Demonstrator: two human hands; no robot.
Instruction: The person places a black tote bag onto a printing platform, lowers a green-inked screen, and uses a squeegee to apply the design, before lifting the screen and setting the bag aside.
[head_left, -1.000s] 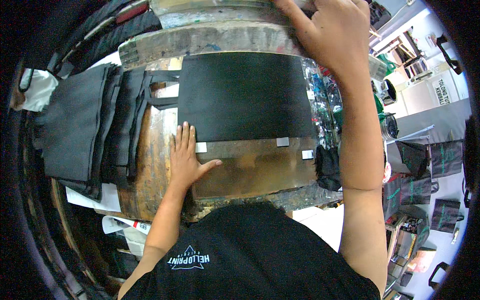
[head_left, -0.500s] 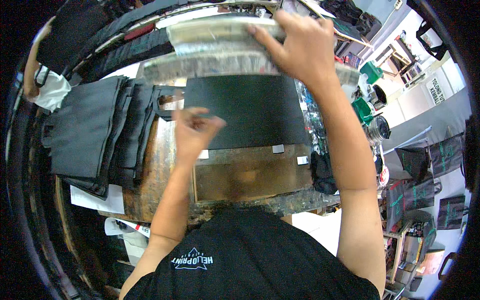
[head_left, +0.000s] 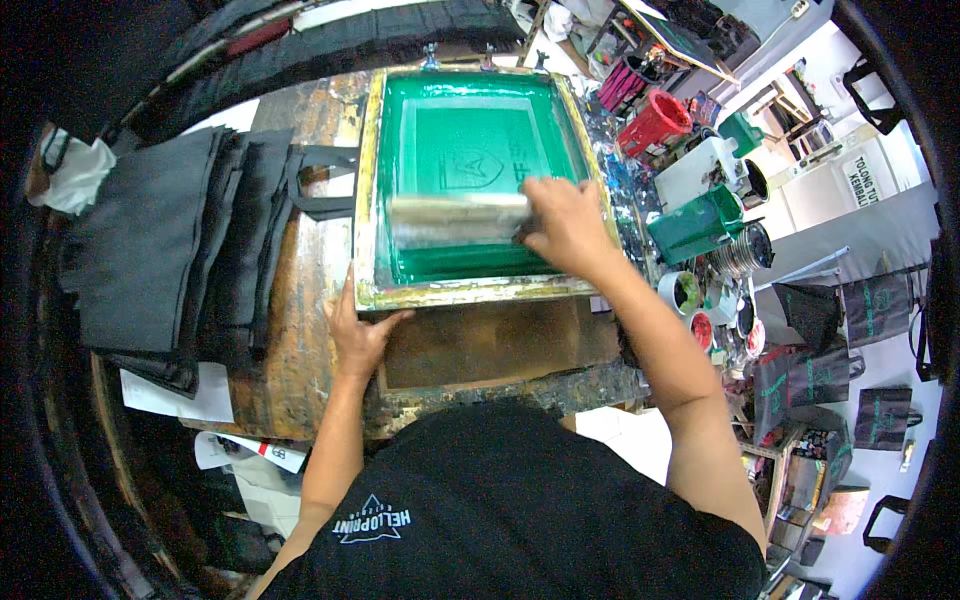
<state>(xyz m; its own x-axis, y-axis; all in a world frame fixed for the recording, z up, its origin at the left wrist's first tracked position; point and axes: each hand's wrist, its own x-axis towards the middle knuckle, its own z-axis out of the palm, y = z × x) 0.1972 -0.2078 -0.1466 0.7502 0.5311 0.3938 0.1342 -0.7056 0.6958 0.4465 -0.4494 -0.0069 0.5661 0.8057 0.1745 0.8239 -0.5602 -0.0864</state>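
Note:
A screen-printing frame point(head_left: 470, 292) lies down on the worktable, its mesh covered in green ink around a crest design. My right hand point(head_left: 568, 228) is closed around the right end of a squeegee point(head_left: 450, 214), blurred by motion, over the lower half of the mesh. My left hand point(head_left: 362, 338) grips the frame's near left corner, thumb along the front edge and fingers up the side. Black straps point(head_left: 325, 207) stick out from under the frame's left side; whatever they belong to is hidden beneath it.
Stacked black fabric bags point(head_left: 150, 235) lie to the left, a white paper sheet point(head_left: 178, 392) by their near edge. On the right stand a red container point(head_left: 655, 120), a green container point(head_left: 695, 222) and several ink pots. A brown board point(head_left: 485, 345) shows in front of the frame.
The raised screen has come down flat over the black fabric. My right hand has gone from its far edge to the squeegee, and my left hand has moved to the near left corner.

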